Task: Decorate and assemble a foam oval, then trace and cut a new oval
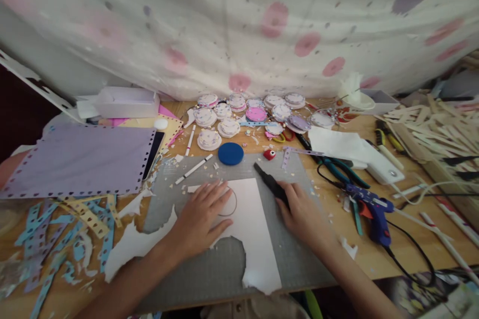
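Observation:
My left hand [204, 217] lies flat with its fingers spread on a white sheet [252, 224], partly covering a circle drawn on it. The sheet's lower part has a curved piece cut out. To the right, my right hand [301, 212] is wrapped around a black utility knife [271, 182], its tip pointing away from me and to the left, just beside the sheet. Beneath both hands is a grey cutting mat [295, 259]. A blue round disc [231, 153] rests beyond the sheet, near a white marker [193, 169] and a small red item [269, 154].
Several decorated paper discs [208, 139] stand at the back. Left are a lilac sheet [82, 157], a phone [153, 154], and coloured strips [108, 239]. A blue glue gun [377, 214], pliers [344, 172] and wooden sticks [430, 124] lie right. White scrap [136, 244] is beside my left forearm.

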Demonstrator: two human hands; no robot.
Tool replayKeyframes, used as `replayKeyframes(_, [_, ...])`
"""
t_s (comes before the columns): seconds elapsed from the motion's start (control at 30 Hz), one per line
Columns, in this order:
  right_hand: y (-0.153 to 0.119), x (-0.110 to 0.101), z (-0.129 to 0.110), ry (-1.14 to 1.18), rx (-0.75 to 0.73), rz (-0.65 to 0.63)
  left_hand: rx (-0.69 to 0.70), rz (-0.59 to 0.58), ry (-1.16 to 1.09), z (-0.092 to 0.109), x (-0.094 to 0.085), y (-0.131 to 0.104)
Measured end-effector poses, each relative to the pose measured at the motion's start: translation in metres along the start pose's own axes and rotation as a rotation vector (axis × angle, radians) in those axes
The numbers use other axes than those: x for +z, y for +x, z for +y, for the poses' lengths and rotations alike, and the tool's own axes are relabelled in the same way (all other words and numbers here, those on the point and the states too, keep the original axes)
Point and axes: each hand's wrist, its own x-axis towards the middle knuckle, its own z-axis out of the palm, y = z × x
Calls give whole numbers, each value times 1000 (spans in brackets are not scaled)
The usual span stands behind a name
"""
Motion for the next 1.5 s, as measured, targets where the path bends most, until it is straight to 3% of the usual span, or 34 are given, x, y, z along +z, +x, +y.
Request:
replayKeyframes(0.13, [-9,-14,-1,234,107,14,-1,-64,7,-2,14,2])
replayKeyframes(0.27, [-21,-33,-8,413,234,-58,-7,-59,-4,-7,24,6])
replayKeyframes(0.47, [-26,-38,-24,323,106,-257,-65,-2,33,-9,31,7])
replayKeyframes(1.03, [-13,-30,-48,92,-32,-479,-75,19,67,-11,33,7])
replayKeyframes(1.5, [-13,-25,-71,-244,-153,-272,-74,10,57,-10,32,8])
